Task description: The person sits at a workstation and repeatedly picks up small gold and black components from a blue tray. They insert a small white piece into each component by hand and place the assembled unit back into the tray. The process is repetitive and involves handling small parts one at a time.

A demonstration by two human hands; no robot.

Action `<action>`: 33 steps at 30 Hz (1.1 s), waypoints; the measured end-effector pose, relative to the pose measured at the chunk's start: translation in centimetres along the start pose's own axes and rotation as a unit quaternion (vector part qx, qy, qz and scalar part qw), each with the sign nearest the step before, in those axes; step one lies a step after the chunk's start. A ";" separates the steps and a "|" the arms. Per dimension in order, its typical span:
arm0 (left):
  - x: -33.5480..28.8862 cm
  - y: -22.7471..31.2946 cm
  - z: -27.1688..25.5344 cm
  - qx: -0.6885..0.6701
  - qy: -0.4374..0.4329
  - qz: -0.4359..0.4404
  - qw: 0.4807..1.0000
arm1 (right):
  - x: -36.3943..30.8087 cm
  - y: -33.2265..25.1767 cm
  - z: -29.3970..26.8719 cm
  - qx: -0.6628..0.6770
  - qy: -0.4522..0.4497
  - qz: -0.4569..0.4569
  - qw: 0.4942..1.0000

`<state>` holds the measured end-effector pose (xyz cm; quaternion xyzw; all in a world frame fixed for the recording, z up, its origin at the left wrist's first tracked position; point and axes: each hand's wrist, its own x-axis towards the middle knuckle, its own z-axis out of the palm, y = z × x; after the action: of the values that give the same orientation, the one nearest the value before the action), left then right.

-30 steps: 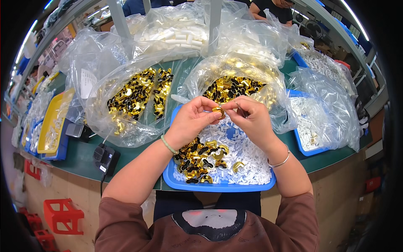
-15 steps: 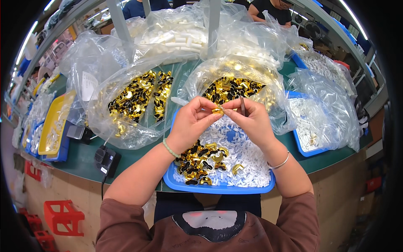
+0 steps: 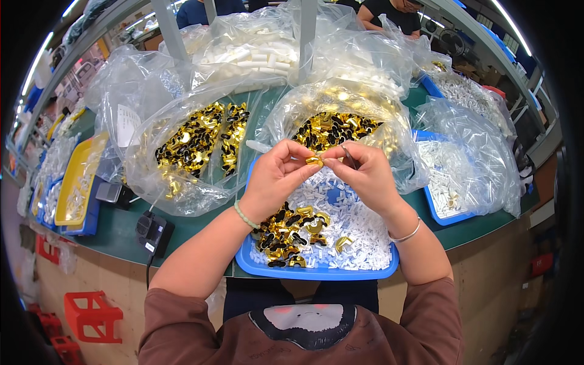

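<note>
Both hands stay nearly put; left hand (image 3: pixel 277 179) and right hand (image 3: pixel 365 176) pinch a small shiny gold clip (image 3: pixel 314 161).

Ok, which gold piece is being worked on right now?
Start at the blue plastic tray nearest the person. Above its white pieces, the left hand and right hand meet. The small gold curved piece pinched between their fingertips is the only one lifted off the pile.

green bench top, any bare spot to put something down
Bare strip of green bench top between black adapter and blue tray; another right of the tray. Crowded behind: bags of gold parts and white parts.
</note>
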<state>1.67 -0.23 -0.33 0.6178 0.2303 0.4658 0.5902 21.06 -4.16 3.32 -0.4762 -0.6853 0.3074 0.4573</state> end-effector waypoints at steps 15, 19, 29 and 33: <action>-0.3 -0.1 0.0 0.007 0.037 0.052 0.998 | -0.4 -0.1 1.3 -0.092 0.047 -0.154 0.983; 0.0 -0.2 -0.4 -0.028 0.050 0.048 0.997 | 0.1 0.5 1.4 -0.046 0.020 -0.200 0.978; 0.3 -0.2 -0.4 -0.060 0.053 0.047 0.996 | 0.0 0.6 1.2 0.072 -0.035 -0.075 0.994; 0.1 -0.3 -0.5 -0.015 0.064 0.047 0.997 | -0.2 0.1 1.0 0.012 -0.054 -0.063 0.997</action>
<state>1.40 0.12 -0.64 0.5877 0.2314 0.5352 0.5609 20.19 -4.24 2.75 -0.4096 -0.7339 0.3110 0.4437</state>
